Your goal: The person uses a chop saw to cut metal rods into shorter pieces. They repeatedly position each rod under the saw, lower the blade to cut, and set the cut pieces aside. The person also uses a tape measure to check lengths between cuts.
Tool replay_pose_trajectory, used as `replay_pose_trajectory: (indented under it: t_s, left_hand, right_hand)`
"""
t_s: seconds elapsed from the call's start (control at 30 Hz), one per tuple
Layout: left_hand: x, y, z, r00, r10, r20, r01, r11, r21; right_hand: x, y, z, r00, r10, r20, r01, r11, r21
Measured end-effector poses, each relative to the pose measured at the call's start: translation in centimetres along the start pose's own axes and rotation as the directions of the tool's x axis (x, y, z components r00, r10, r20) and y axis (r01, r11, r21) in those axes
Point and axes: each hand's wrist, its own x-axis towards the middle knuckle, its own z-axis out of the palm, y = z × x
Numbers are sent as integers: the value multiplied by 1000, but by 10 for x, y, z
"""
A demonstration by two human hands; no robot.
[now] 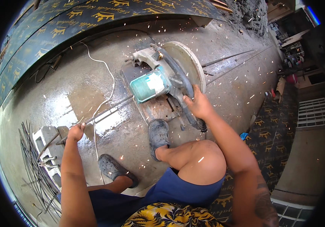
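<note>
A chop saw with a teal motor housing [149, 86] and a pale round guard [187, 56] stands on the floor ahead of me. My right hand [199, 105] is closed round its dark handle [181, 81]. At the left, my left hand [77, 131] grips a thin steel bar [113, 109] that runs across to the saw's base. Orange sparks fly all about the saw. Where the disc meets the bar is hidden behind the motor and arm. My clog-shod foot [158, 134] is against the saw's base plate [156, 111].
A hollow concrete block [52, 151] lies left of my left arm, beside a bundle of thin steel rods [32, 160]. A white cord [111, 72] crosses the wet floor. Dark patterned boards [71, 22] border the far side; another patterned board [270, 140] lies at the right.
</note>
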Motion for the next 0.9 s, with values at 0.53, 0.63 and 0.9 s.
replay_pose_trajectory:
  t_s: [0.53, 0.63, 0.9]
  left_hand:
    - [-161, 77, -135, 996, -54, -70, 69, 969, 238]
    - [-206, 39, -180, 990, -108, -95, 126, 968, 215]
    - [-428, -153, -124, 762, -588, -271, 572, 808, -143]
  right_hand:
    - [106, -185, -154, 954, -283, 99, 274, 689, -671]
    - [75, -173, -169, 837, -512, -192, 400, 813, -423]
    - [-80, 19, -85, 557, -300, -774, 582, 807, 105]
